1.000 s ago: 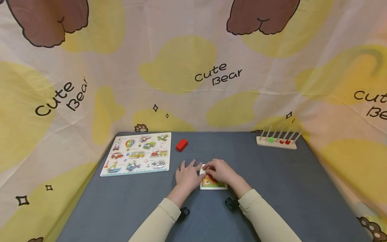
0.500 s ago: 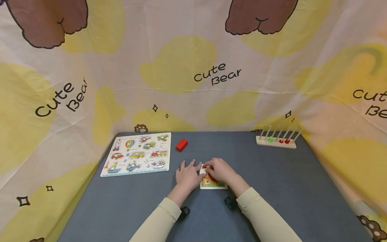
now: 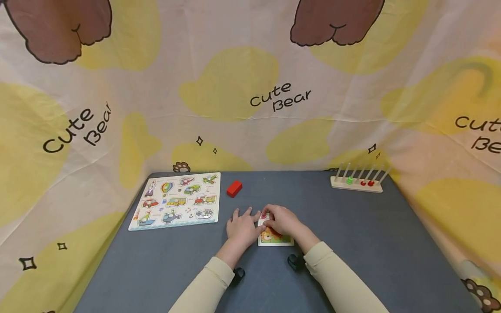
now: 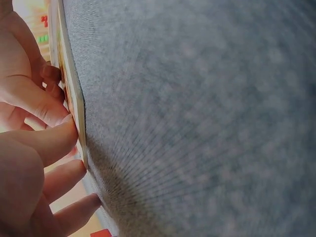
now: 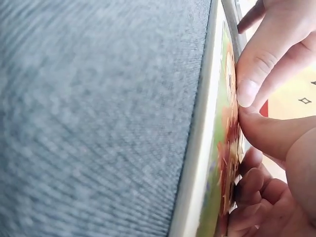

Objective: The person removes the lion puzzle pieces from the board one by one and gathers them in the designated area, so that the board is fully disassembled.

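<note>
A small lion jigsaw puzzle board point(image 3: 277, 238) lies flat on the table, its upper part covered by the hands. At its left edge rests my left hand point(image 3: 241, 228), fingers spread on the table side and thumb on the picture. My right hand point(image 3: 282, 220) is over the board's top, with thumb and curled fingers around a puzzle piece point(image 5: 240, 148), mostly hidden behind them. Both thumb tips meet on the board's surface in the right wrist view. The board's pale edge point(image 4: 79, 103) shows beside my fingers in the left wrist view.
A red block point(image 3: 234, 189) lies behind the left hand. To the left is a large vehicle puzzle board point(image 3: 156, 224). A pegged wooden stand point(image 3: 356, 187) with green and red beads stands at the far right, near the printed cloth point(image 3: 231, 143) behind the table.
The right hand has shifted very slightly left on the board, its fingers adjusting at the upper left corner. The left hand keeps its place.
</note>
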`<state>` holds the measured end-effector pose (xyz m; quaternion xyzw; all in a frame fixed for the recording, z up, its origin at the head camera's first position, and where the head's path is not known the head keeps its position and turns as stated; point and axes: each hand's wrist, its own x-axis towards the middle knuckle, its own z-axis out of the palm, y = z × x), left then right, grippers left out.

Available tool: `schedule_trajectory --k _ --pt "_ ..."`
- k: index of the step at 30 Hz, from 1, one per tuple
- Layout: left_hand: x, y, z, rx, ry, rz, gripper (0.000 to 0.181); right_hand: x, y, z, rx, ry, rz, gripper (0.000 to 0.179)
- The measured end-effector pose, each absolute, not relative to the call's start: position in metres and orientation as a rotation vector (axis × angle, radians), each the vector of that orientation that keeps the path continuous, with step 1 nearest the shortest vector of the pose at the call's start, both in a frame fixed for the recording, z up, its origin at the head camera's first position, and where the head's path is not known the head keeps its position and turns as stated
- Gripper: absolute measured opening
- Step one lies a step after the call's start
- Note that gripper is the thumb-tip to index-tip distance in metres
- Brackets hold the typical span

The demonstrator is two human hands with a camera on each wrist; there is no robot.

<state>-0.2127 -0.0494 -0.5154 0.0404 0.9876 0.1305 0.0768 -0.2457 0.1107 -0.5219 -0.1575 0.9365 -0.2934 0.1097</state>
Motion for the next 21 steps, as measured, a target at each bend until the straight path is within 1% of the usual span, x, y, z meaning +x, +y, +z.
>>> schedule_trajectory --k 6,15,21 --pt "-0.2124 -0.0499 -0.5148 0.121 2.961 0.399 0.058 -0.2455 0.1116 -0.5246 -0.405 2.754 -0.904 0.022" --pt "-0.2131 -0.0494 -0.5154 0.114 2.956 0.380 0.059 -0.2435 0.1142 -0.5276 -0.418 2.796 -0.974 0.022" --pt "-0.2127 -0.0496 -0.5158 0.117 2.960 0.384 0.059 -0.2429 0.1159 -0.5290 -0.417 2.740 -1.100 0.017"
